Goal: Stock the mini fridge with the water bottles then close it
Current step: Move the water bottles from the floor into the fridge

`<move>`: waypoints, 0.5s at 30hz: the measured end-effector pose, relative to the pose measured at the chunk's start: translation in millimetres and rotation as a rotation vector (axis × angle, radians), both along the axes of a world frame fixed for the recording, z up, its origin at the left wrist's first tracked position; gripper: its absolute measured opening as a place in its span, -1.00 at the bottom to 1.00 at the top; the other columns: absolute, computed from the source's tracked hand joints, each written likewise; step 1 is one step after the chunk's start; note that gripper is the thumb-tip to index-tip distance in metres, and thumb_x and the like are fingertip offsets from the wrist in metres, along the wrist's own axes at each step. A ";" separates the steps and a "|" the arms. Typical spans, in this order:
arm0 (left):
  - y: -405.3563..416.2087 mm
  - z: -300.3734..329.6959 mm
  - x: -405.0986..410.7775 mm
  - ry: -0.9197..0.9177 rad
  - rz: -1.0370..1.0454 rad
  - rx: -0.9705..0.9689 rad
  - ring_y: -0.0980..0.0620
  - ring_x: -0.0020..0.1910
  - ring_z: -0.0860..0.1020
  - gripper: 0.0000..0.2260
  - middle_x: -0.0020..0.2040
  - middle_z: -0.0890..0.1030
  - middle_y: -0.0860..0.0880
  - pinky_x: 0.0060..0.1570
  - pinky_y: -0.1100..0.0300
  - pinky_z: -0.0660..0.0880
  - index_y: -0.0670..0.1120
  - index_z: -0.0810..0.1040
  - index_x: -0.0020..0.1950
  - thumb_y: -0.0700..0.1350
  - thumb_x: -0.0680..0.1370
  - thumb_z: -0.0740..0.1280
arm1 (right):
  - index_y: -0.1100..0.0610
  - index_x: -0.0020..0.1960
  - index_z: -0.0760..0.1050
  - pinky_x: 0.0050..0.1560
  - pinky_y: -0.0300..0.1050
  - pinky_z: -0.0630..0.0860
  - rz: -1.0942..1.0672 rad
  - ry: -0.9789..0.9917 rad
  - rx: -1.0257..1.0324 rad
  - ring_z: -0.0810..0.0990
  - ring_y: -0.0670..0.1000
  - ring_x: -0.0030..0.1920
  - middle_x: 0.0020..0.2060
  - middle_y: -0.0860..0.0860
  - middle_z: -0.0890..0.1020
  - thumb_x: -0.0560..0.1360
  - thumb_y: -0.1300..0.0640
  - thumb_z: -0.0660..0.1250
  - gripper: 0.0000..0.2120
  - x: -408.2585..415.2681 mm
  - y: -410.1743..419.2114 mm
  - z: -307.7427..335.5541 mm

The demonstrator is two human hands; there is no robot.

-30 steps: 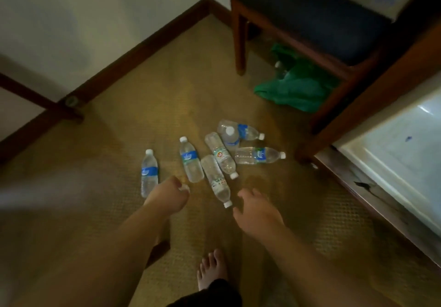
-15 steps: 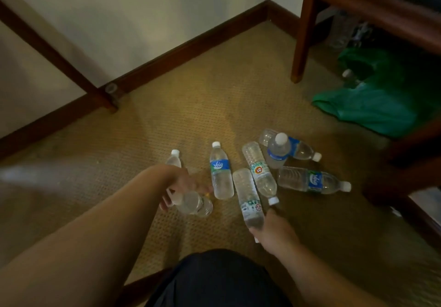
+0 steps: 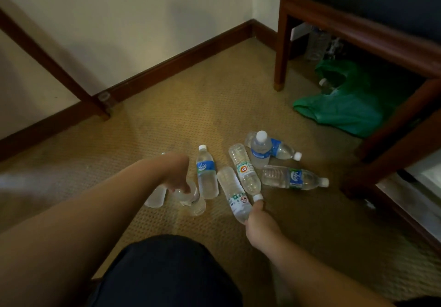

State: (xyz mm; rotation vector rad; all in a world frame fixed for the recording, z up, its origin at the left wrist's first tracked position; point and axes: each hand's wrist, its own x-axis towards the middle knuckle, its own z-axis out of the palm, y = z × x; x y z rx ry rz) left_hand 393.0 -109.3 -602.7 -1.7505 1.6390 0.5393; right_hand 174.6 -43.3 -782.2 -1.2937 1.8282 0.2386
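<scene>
The stocking has barely begun: as far as this view shows, every clear plastic water bottle is on the tan carpet floor (image 3: 181, 106), none in the fridge. The left hand (image 3: 177, 181) curls its grip around a clear bottle with its label hidden (image 3: 191, 198), tilted up off the carpet, with another pale bottle (image 3: 156, 195) just beside it. The right hand (image 3: 259, 222) closes its grip on the cap end of a clear ridged bottle with a white label (image 3: 235, 193), which lies flat. Unclaimed are a blue-labelled bottle (image 3: 207, 175), an orange-and-green-labelled one (image 3: 244, 170), a short upright bottle with a white cap (image 3: 260, 150), one behind it (image 3: 282, 150), and a long one lying crosswise (image 3: 294, 178). The white mini fridge (image 3: 427, 178) shows only as an edge at far right; I cannot tell its door position. Loading and closing remain.
</scene>
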 end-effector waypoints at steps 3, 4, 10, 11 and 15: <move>-6.7 29.6 -13.6 0.069 -0.095 -0.120 0.06 -0.08 0.66 -0.67 -0.07 0.72 0.06 -0.06 0.13 0.60 -0.01 0.72 0.12 0.15 0.47 0.55 | 0.01 0.64 0.02 -0.01 -0.01 0.58 0.127 0.046 -0.019 0.61 0.12 0.16 0.27 0.14 0.56 0.57 0.00 0.42 -0.21 2.8 10.7 3.6; -9.4 41.5 -18.8 0.098 -0.116 -0.154 0.07 -0.07 0.63 -0.68 -0.04 0.69 0.07 -0.10 0.15 0.57 0.02 0.70 0.13 0.15 0.47 0.55 | 0.03 0.61 0.12 -0.01 -0.01 0.59 0.156 0.077 -0.030 0.61 0.13 0.17 0.25 0.13 0.57 0.57 -0.01 0.43 -0.27 3.8 13.3 6.3; -23.9 111.6 -56.7 0.273 -0.234 -0.417 0.21 -0.13 0.55 -0.76 -0.12 0.61 0.19 -0.24 0.26 0.45 0.13 0.65 0.05 0.15 0.45 0.56 | 0.04 0.36 0.44 -0.06 -0.12 0.57 0.223 0.078 -0.230 0.62 0.00 0.02 0.06 0.01 0.59 0.62 -0.05 0.34 -0.64 -12.3 13.2 59.3; -26.7 122.1 -65.6 0.293 -0.238 -0.460 0.21 -0.14 0.55 -0.77 -0.13 0.62 0.18 -0.26 0.26 0.44 0.14 0.65 0.03 0.15 0.45 0.55 | 0.01 0.32 0.45 -0.03 -0.10 0.59 0.206 0.016 -0.280 0.60 -0.04 -0.02 0.02 -0.04 0.56 0.61 -0.09 0.33 -0.66 -20.3 8.2 76.8; -39.4 159.0 -109.5 0.364 -0.274 -0.605 0.16 -0.11 0.58 -0.77 -0.10 0.63 0.16 -0.20 0.22 0.49 0.14 0.67 0.05 0.17 0.46 0.53 | 0.07 0.37 0.40 0.10 0.02 0.57 0.279 -0.071 -0.364 0.58 0.07 0.13 0.16 0.07 0.56 0.61 -0.13 0.28 -0.58 -65.6 -19.8 163.0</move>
